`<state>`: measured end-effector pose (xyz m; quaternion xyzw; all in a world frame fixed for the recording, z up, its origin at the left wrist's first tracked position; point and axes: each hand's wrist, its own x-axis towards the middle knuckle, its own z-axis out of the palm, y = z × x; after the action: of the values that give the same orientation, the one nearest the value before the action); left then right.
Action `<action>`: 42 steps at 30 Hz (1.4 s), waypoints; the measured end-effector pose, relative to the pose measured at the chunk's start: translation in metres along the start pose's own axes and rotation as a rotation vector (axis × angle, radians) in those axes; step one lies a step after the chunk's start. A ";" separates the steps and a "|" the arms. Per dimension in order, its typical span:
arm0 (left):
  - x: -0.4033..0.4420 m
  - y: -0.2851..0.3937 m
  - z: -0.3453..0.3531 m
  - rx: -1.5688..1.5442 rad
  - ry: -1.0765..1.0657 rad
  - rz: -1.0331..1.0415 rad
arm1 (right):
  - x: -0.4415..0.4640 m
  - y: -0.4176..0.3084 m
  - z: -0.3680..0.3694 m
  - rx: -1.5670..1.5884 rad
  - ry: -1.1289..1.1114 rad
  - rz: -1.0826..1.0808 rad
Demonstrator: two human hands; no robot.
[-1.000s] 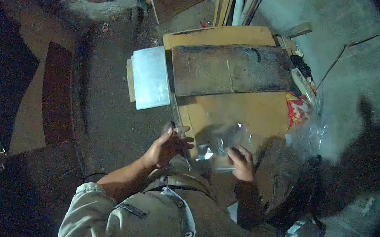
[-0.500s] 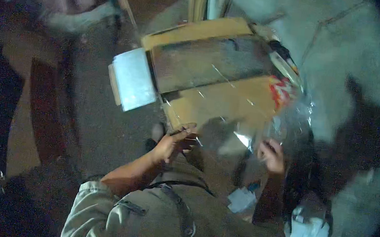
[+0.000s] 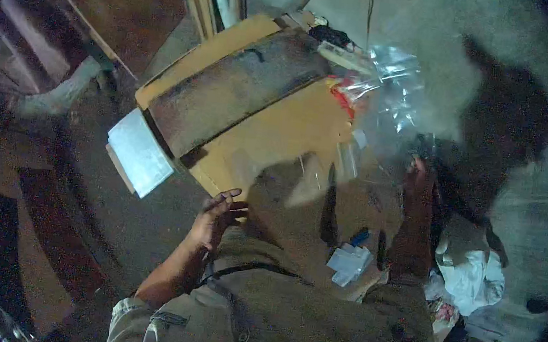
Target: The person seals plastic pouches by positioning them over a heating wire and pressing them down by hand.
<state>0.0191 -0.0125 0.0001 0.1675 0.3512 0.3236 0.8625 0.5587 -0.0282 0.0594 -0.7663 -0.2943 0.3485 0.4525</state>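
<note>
My left hand [image 3: 218, 217] is beside the lower left edge of the yellow-brown cardboard [image 3: 258, 135], fingers apart and nothing in them. My right hand [image 3: 418, 177] is at the right, in shadow, at the lower edge of a heap of clear plastic [image 3: 399, 84]; its fingers are too dim and blurred to tell what they hold. A dark, worn board [image 3: 229, 91] lies across the cardboard. Small clear packets [image 3: 348, 158] are near the cardboard's right end, by a red and yellow wrapper [image 3: 343, 98].
White sheets [image 3: 141, 152] lie left of the cardboard. Small pale packets [image 3: 348, 264] sit near my lap, beside a blue item [image 3: 360, 237]. At the lower right is a white plastic bag [image 3: 474, 282]. Wooden strips [image 3: 199, 0] stand at the top.
The view has turned, so the cardboard appears tilted and further left. My right hand has moved right and away from my left, towards the clear plastic heap. My left hand's fingers have spread.
</note>
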 end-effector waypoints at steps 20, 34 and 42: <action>-0.002 -0.029 -0.057 1.024 -0.213 0.143 | 0.045 0.040 -0.017 -0.554 0.726 -0.225; 0.003 -0.040 -0.056 1.329 -0.113 0.286 | -0.115 0.081 0.208 -0.846 -0.324 -0.716; -0.005 -0.041 -0.062 1.032 -0.062 0.133 | -0.098 0.153 0.223 -0.673 -0.346 -0.648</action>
<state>-0.0103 -0.0422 -0.0620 0.6024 0.4278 0.1570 0.6553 0.3437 -0.0575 -0.1293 -0.6700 -0.6841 0.1979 0.2096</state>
